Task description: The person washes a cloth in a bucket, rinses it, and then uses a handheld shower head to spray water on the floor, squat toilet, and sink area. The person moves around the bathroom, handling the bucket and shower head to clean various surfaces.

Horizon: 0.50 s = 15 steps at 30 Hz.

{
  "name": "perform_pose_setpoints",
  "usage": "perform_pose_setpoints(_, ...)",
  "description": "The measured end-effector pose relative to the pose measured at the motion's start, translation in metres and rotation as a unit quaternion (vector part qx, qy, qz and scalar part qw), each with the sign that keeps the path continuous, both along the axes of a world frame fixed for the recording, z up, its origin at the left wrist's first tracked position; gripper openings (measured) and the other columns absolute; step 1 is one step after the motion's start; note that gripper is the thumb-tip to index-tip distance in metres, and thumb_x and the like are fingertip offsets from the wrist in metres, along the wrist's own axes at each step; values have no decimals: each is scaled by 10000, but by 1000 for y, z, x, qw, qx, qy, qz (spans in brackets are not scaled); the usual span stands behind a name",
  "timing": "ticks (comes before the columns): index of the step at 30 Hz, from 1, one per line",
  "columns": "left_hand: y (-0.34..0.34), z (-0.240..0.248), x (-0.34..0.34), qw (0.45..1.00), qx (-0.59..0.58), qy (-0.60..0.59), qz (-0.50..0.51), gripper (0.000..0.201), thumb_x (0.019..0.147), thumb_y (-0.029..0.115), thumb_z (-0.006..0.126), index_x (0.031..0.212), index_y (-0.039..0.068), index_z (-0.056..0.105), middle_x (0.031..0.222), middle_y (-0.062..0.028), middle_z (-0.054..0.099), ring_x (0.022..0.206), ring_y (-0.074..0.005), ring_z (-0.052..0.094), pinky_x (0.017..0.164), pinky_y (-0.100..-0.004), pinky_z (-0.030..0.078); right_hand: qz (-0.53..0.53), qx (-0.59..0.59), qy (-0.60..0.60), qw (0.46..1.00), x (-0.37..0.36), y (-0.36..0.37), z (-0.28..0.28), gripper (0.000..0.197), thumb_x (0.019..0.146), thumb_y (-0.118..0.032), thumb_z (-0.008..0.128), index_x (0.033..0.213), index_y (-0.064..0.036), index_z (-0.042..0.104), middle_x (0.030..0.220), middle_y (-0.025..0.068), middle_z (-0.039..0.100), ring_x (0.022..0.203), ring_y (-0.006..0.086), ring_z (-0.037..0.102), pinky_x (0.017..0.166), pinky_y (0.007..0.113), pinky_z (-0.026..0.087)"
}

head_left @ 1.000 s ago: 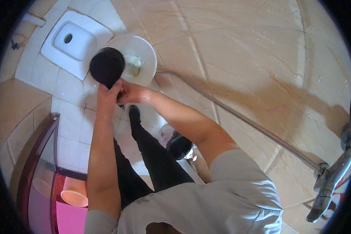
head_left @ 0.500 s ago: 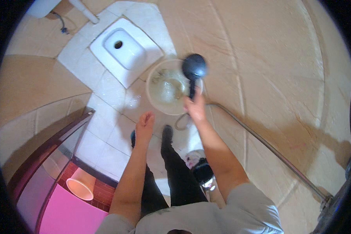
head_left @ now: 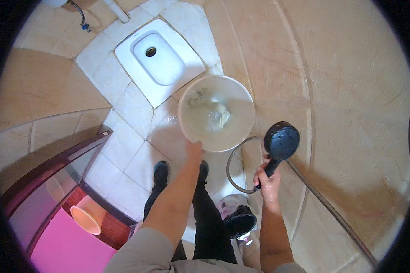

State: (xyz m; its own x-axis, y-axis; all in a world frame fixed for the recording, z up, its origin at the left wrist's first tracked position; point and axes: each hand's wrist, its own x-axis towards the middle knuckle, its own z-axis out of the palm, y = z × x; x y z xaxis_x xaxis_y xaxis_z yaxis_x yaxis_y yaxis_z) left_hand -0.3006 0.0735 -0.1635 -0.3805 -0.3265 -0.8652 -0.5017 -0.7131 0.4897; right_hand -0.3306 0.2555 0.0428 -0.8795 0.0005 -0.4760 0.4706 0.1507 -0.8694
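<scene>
Since prev. view, R hand (head_left: 269, 181) has swung the black round plastic showerhead (head_left: 281, 140) from over the white round plastic tub (head_left: 247, 119) to a spot R of it, & L hand (head_left: 194, 149) has come in to tub's near rim. R hand: fingers wrapped firmly round the handle. L hand: at tub's near rim, fingertips mostly hidden, can't tell if it grips. Inside tub: cloudy water w/ a pale crumpled bundle (head_left: 221, 116), material unclear.

Grey ribbed metal hose (head_left: 229, 170) loops from the handle past tub's near-R edge, then runs well R of tub along the beige tiled wall (head_left: 360, 104). Tub's R edge sits close to that wall, so tight there; more room L of tub, over white square floor tiles (head_left: 136, 159).

Far-L of tub, one corner just beside its rim: white ceramic squat toilet (head_left: 161, 61). Near side of tub: dark shoes (head_left: 161, 170); near-R, a pale patterned bin w/ black liner (head_left: 240, 223) in the way. Well off near-L of tub: dark-red door frame (head_left: 36, 182), orange round bucket (head_left: 89, 215), flat bright-pink panel (head_left: 73, 245).
</scene>
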Motion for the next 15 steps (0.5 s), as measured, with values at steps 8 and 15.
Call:
perform_pose_setpoints(8, -103, 70, 40, 974, 222, 46, -1, 462, 692, 53, 452, 1136, -47, 373, 1059, -185, 502, 932, -341, 534, 774, -419, 489, -177, -154, 12, 972, 11, 12, 27, 264, 732, -1, 485, 982, -4, 398, 581, 40, 399, 403, 140, 410, 422, 259, 384)
perform_pose_setpoints(15, -137, 188, 113, 962, 229, 135, 69, 536, 643, 48, 516, 1160, -19, 393, 1119, -159, 500, 1000, -309, 517, 849, -430, 452, -212, -300, -133, 921, 20, 8, -6, 118, 751, -82, 473, 864, -74, 441, 492, 24, 372, 358, 136, 359, 359, 274, 313)
